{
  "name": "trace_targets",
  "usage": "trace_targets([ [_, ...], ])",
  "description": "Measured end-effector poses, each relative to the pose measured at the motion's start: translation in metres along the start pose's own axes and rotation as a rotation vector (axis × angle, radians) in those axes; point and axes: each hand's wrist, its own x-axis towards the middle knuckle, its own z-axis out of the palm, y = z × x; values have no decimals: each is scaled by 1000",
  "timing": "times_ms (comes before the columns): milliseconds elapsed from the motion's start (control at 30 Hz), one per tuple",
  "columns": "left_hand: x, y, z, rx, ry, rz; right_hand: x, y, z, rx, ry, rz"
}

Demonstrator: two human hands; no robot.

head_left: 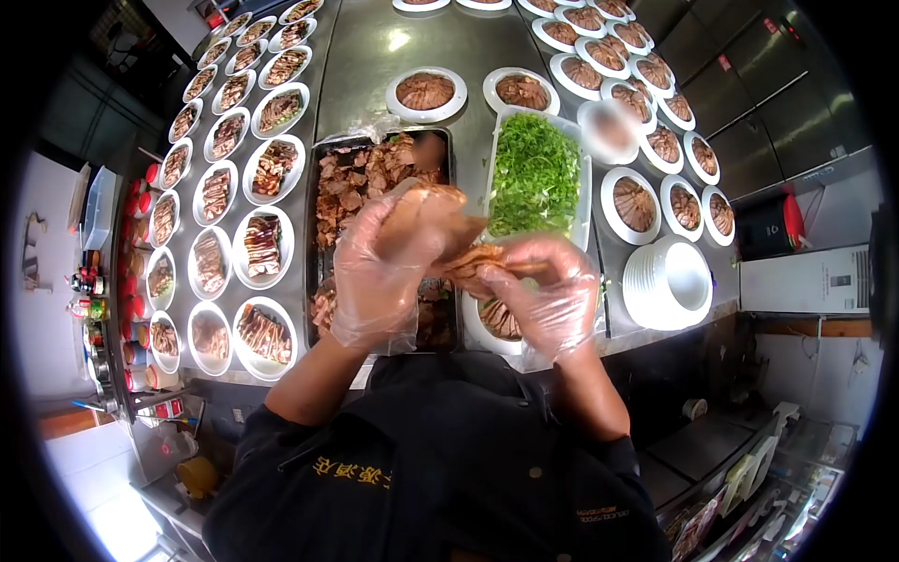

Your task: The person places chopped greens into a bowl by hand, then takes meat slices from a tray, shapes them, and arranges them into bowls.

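Holding meat slices (434,197), the left hand (386,267) hovers above the tray (452,173); the right hand (551,286) pinches other slices (476,262).

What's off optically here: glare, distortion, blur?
Head view: fisheye bending, edges vignetted to black; head view: glare spot on the steel table, lower left blown out white; head view: soft blurred patches over one right-side plate and the far right corner of the tray; head view: plastic sheen on gloved left hand and gloved right hand.

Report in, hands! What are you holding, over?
Left hand gripping meat slices; right hand pinching more. Dark tray below, meat inside. Hands partly blocking view of tray and nearby plate.
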Motion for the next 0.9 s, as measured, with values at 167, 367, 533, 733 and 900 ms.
trace_targets([
  [167, -1, -17, -10, 244, -80, 37, 6, 4, -6, 49, -7, 253],
  [367, 2, 1, 3, -53, -185, -124, 9, 8, 0, 118, 43, 300],
  [533, 2, -18, 2, -40, -255, -30, 6, 16, -3, 182, 53, 301],
  [733, -2, -31, 14, -312, -212, -163, -4, 24, -9, 148, 120, 214],
  [900, -5, -26, 22, -172, -320, -130, -12, 29, -21, 107, 136, 238],
])
